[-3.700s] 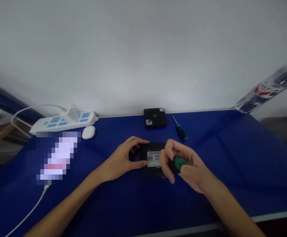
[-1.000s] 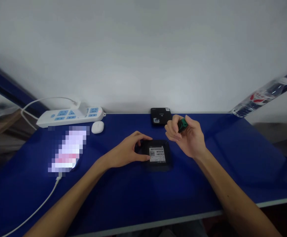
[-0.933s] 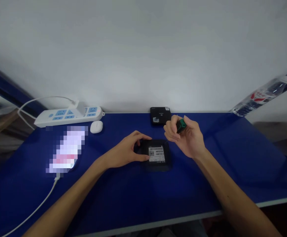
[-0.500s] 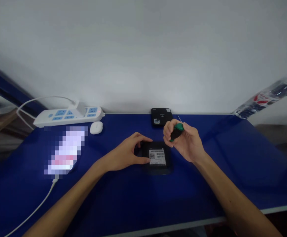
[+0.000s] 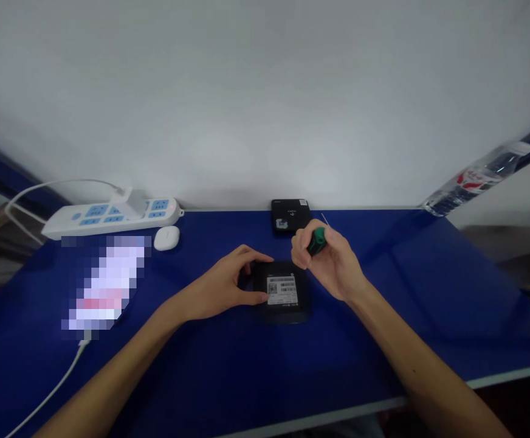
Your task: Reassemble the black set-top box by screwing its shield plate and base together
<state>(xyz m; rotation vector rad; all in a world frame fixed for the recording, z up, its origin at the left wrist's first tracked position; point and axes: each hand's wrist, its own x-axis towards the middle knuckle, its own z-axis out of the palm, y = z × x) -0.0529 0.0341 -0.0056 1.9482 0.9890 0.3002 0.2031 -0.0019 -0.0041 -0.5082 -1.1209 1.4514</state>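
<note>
A flat black set-top box [image 5: 303, 289] lies on the blue table with its white printed label facing up. My left hand [image 5: 222, 286] grips its left side, the thumb by the label and the fingers at the far edge. Over the box's far right corner, my right hand [image 5: 333, 261] is closed around a green and black screwdriver handle [image 5: 316, 241]. I cannot make out the screwdriver's tip. A thin metal rod [image 5: 324, 218] shows just beyond the right hand; whether it belongs to the tool is unclear.
A second black box [image 5: 291, 213] lies at the wall. On the left are a white power strip [image 5: 110, 216] with a plugged-in charger, a white earbud case [image 5: 167, 238] and a lit phone [image 5: 110, 283] on a cable. A plastic bottle [image 5: 474, 181] leans at the right.
The screwdriver handle has turned within my right hand. My left hand keeps its grip on the box. The whole view has shifted slightly, so everything appears a little further left.
</note>
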